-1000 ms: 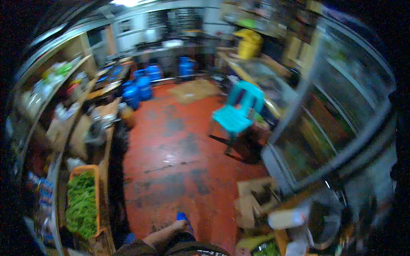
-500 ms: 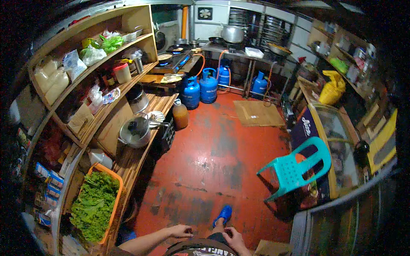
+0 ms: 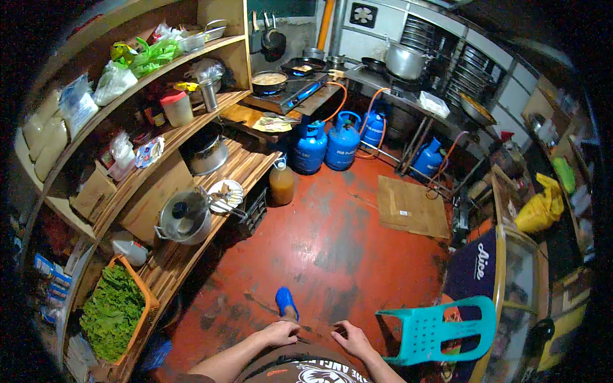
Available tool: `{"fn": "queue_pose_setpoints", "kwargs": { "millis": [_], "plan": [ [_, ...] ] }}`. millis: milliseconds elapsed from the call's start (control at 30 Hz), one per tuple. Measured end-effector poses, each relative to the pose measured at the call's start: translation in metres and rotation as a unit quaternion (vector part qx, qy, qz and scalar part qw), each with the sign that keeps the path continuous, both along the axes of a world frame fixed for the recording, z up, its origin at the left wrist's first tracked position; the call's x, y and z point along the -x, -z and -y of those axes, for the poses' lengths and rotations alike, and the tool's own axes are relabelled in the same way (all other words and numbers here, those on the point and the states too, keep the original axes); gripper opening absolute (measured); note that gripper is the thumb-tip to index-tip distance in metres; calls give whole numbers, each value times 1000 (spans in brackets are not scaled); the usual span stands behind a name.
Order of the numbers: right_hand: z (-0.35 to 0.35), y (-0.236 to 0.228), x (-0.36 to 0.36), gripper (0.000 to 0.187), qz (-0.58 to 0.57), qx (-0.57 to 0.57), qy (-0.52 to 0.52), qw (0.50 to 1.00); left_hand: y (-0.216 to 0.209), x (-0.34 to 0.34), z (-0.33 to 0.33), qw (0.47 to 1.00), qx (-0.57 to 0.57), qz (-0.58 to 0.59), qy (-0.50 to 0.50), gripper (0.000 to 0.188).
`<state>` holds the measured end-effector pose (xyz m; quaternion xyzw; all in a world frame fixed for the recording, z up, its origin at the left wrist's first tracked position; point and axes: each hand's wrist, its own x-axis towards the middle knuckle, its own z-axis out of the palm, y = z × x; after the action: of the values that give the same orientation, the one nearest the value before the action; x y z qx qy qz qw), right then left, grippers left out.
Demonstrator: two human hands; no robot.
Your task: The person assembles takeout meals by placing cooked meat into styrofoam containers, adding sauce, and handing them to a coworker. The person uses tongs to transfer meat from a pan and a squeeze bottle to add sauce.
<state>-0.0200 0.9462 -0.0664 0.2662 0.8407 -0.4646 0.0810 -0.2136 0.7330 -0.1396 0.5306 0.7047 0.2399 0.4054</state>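
Observation:
My left hand (image 3: 281, 333) hangs low in front of my body, its fingers curled in and nothing visible in them. To its right, my right hand (image 3: 353, 339) is empty with its fingers apart. Neither touches anything beyond me. The teal plastic chair (image 3: 440, 332) stands just right of my right hand. On the red floor ahead of my left hand is my blue shoe (image 3: 285, 302). An orange crate (image 3: 142, 293) heaped with leafy lettuce (image 3: 113, 313) sits on the wooden shelf to my left.
A lidded pot (image 3: 185, 220), a plate with utensils (image 3: 226, 196) and a jug of brown liquid (image 3: 281, 183) line the left side. Blue gas cylinders (image 3: 343, 143) stand below the stove (image 3: 287, 92). Flattened cardboard (image 3: 412, 205) lies on the floor, and a glass display counter (image 3: 520, 274) is at right.
I have stepped forward and my view has turned left. The chair now sits nearer, lower in view. Both hands have swung slightly, and the foot in front is in a different place.

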Motion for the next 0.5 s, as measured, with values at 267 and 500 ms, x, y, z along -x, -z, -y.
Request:
{"fn": "queue_pose_setpoints", "kwargs": {
  "millis": [267,500],
  "plan": [
    [-166,173,70,38,41,37,178,982,21,158,-135,1000,19,-8,-13,21],
    [-282,224,-5,41,113,173,519,829,13,324,-240,995,53,69,-43,26]
  ]
}}
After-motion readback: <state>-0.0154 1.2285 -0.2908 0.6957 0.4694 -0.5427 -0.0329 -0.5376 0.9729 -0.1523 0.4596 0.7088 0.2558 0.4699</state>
